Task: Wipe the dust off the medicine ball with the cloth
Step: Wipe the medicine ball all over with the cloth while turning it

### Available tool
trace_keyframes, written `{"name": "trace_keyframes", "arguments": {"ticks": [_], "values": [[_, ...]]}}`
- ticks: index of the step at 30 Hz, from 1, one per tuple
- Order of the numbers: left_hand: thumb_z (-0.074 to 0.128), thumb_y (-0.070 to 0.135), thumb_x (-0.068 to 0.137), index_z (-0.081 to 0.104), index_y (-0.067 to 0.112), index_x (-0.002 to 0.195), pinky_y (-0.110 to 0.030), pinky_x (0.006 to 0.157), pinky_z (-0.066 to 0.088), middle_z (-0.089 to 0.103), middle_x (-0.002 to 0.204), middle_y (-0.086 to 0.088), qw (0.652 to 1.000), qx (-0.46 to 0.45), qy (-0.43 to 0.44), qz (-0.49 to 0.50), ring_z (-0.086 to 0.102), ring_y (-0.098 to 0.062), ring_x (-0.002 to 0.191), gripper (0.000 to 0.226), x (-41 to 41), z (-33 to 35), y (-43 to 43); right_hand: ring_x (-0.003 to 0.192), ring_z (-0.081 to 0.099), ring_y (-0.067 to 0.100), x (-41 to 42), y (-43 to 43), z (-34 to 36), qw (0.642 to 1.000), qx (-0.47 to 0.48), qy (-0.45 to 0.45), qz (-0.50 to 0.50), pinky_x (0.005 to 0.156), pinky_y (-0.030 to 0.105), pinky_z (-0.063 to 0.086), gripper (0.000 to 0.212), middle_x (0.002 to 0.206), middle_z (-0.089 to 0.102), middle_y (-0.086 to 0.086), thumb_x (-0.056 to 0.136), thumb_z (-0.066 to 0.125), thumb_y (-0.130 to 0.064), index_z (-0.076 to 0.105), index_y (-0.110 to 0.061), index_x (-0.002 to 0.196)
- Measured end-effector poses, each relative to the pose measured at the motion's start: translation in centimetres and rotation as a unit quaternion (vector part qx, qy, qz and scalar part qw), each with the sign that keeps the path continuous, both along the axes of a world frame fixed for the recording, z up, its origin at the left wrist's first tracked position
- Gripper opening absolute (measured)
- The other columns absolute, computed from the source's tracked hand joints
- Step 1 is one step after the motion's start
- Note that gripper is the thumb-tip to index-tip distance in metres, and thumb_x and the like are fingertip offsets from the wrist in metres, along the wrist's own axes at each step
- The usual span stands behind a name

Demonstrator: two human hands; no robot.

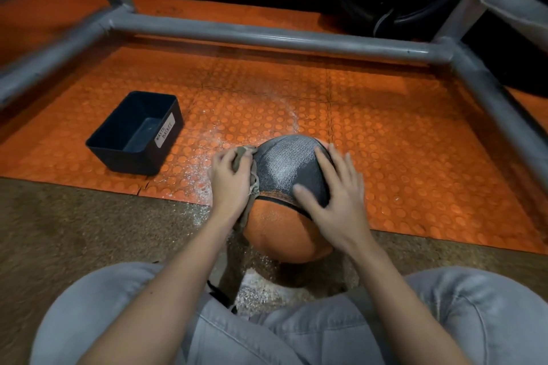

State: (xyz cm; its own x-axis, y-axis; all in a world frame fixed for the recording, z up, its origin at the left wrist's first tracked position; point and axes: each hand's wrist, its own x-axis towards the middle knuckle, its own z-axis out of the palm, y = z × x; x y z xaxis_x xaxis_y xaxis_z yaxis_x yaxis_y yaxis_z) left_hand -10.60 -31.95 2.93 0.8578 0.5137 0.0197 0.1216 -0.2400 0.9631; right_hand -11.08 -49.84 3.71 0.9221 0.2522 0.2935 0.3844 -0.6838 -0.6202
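An orange and grey medicine ball point(284, 166) sits on the floor in front of my knees, at the edge of the orange mat. A faint whitish dust film shows on its grey textured panel. My left hand point(229, 179) grips a bunched olive-brown cloth point(240, 160) and holds it against the ball's left side. My right hand point(332, 195) lies flat on the ball's right side with fingers spread and straight. Part of the cloth hangs down under my left hand.
A dark bin point(135, 132) labelled waste basket stands on the studded orange mat point(385, 142) to the left. White dust point(237, 124) is scattered on the mat and floor around the ball. A grey metal tube frame point(267, 35) crosses behind and along both sides.
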Motion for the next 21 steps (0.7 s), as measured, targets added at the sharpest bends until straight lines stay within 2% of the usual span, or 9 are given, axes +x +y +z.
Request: {"name": "trace_keyframes", "arguments": {"ticks": [1,3,7,9,11,13,17,19,21], "values": [[0.051,0.031,0.095,0.065,0.009,0.103,-0.036,0.100,0.033,0.048,0.118,-0.008,1.000,0.009,0.022,0.020,0.042,-0.021,0.116,0.028,0.1,0.1,0.0,0.146,-0.002,0.014,-0.4,0.0,0.1,0.999,-0.039,-0.001,0.002,0.115,0.041,-0.003,0.091,0.158,0.010,-0.012,0.069,0.035,-0.081,0.019,-0.037,0.148],[0.052,0.032,0.094,0.065,0.010,0.103,-0.038,0.105,0.028,0.046,0.118,-0.003,0.999,0.027,0.019,0.029,0.037,-0.022,0.121,0.027,-0.1,0.3,-0.3,0.146,-0.002,0.018,-0.6,-0.1,0.1,0.998,-0.057,-0.004,-0.007,0.116,0.047,0.000,0.108,0.159,0.008,-0.009,0.059,0.039,-0.086,0.015,-0.033,0.150],[0.058,0.027,0.091,0.066,0.019,0.096,-0.015,0.086,0.024,0.052,0.101,0.007,0.984,0.148,-0.089,-0.029,0.039,-0.016,0.106,0.013,-2.6,1.4,-2.5,0.145,0.010,0.023,0.4,-0.7,0.6,0.999,-0.022,0.027,-0.024,0.116,0.051,0.015,0.112,0.157,0.017,-0.007,0.051,0.044,-0.087,0.020,-0.035,0.148],[0.057,0.034,0.087,0.070,0.018,0.094,-0.008,0.086,0.023,0.055,0.101,0.012,0.960,0.219,-0.150,-0.084,0.039,-0.013,0.099,0.022,-3.8,1.5,-3.1,0.144,0.013,0.024,0.7,-1.1,0.7,0.999,-0.023,0.043,-0.017,0.115,0.051,0.018,0.105,0.157,0.018,-0.007,0.050,0.045,-0.086,0.017,-0.047,0.143],[0.055,0.036,0.085,0.072,0.014,0.094,-0.008,0.088,0.026,0.056,0.100,0.014,0.941,0.259,-0.187,-0.109,0.040,-0.013,0.096,0.029,-3.9,1.4,-2.8,0.143,0.013,0.023,0.7,-1.4,0.7,0.999,-0.024,0.042,-0.002,0.114,0.051,0.019,0.096,0.156,0.017,-0.010,0.051,0.046,-0.086,0.016,-0.055,0.137],[0.056,0.036,0.084,0.072,0.015,0.096,-0.012,0.088,0.030,0.056,0.099,0.017,0.947,0.246,-0.171,-0.117,0.042,-0.014,0.097,0.029,-2.9,1.4,-2.1,0.142,0.014,0.023,0.6,-1.5,0.6,0.999,-0.019,0.036,0.003,0.114,0.052,0.020,0.092,0.154,0.018,-0.014,0.052,0.048,-0.086,0.018,-0.057,0.134],[0.063,0.027,0.087,0.069,0.021,0.100,-0.038,0.093,0.043,0.060,0.097,0.013,0.990,0.095,-0.074,-0.067,0.054,-0.022,0.104,0.015,0.0,1.7,-0.1,0.141,0.014,0.022,0.5,-1.3,0.6,0.999,-0.012,0.041,0.002,0.112,0.054,0.020,0.093,0.153,0.018,-0.016,0.050,0.049,-0.087,0.020,-0.057,0.133],[0.064,0.027,0.086,0.071,0.020,0.096,-0.034,0.096,0.038,0.061,0.098,0.012,0.985,0.132,-0.080,-0.074,0.053,-0.023,0.106,0.013,-0.5,1.9,-0.3,0.140,0.015,0.022,0.5,-1.3,0.5,0.999,-0.016,0.038,0.002,0.113,0.053,0.020,0.093,0.154,0.018,-0.016,0.050,0.049,-0.086,0.020,-0.057,0.134],[0.063,0.031,0.084,0.073,0.020,0.089,-0.025,0.092,0.032,0.063,0.098,0.011,0.951,0.226,-0.148,-0.152,0.050,-0.019,0.102,0.016,-2.5,2.3,-2.0,0.140,0.016,0.022,0.6,-1.4,0.6,0.999,-0.010,0.042,-0.002,0.113,0.051,0.020,0.093,0.154,0.018,-0.016,0.050,0.050,-0.083,0.020,-0.057,0.134]]}}
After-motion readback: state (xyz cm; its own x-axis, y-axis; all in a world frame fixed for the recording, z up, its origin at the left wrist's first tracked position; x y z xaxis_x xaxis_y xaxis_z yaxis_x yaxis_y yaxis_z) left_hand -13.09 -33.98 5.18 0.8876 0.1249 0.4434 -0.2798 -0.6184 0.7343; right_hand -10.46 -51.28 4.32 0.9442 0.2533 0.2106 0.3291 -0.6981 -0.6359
